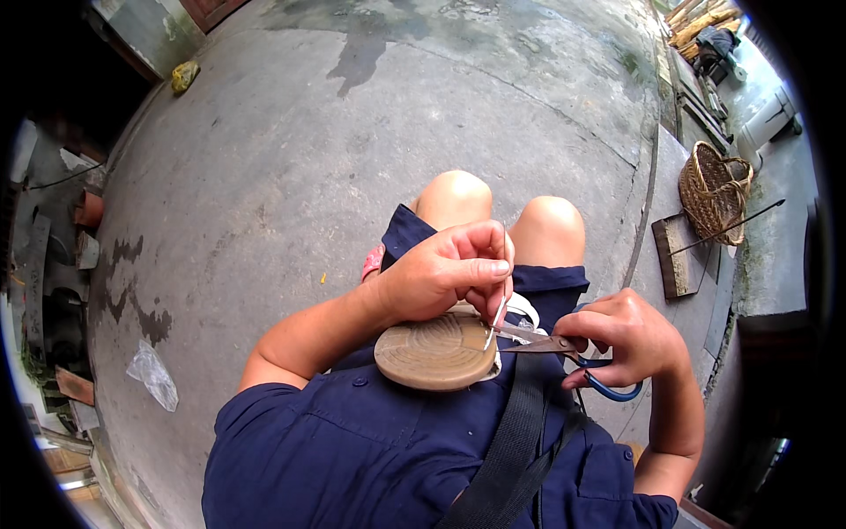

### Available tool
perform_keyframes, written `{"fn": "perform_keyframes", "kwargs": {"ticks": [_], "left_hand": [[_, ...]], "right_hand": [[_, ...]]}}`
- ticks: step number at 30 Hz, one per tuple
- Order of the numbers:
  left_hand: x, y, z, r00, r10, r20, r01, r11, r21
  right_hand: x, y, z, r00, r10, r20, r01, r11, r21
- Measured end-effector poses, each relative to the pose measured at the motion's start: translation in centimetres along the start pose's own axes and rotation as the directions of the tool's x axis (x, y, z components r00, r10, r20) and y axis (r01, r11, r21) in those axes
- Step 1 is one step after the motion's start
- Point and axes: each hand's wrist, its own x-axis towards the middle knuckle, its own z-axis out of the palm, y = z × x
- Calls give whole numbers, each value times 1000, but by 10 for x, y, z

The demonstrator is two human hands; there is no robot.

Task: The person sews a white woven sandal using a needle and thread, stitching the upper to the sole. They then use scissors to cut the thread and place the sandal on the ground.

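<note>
On my lap lies a shoe [429,357] with its tan, grooved sole facing up; the far part of it is hidden behind my left hand. My left hand [456,271] pinches a white thread [492,330] that runs taut down to the sole's right edge. Alongside the thread, a thin dark strand or needle shows above my fingers; which it is I cannot tell. In my right hand [621,337] are scissors [542,344] with blue handles. Their blades are apart and point left, tips close to the thread at the sole. Crumpled clear plastic [525,327] and a white band [522,307] show beyond the blades.
Grey concrete floor [264,165] surrounds me. At right stand a wicker basket [714,192] and a wooden block [674,258] with a thin rod [727,228] across it. A clear plastic bag [153,375] lies at left, a yellow bag [185,76] by the far left wall.
</note>
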Motion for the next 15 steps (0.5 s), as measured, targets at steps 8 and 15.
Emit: {"fn": "perform_keyframes", "kwargs": {"ticks": [8,15], "left_hand": [[1,0,-1,1000,0,-6,0,1000,-15],[1,1,1,999,-5,-48,3,999,-37]], "right_hand": [[-2,-5,-4,999,47,-2,-47,999,15],[-3,-6,-4,997,73,7,-73,997,-14]]}}
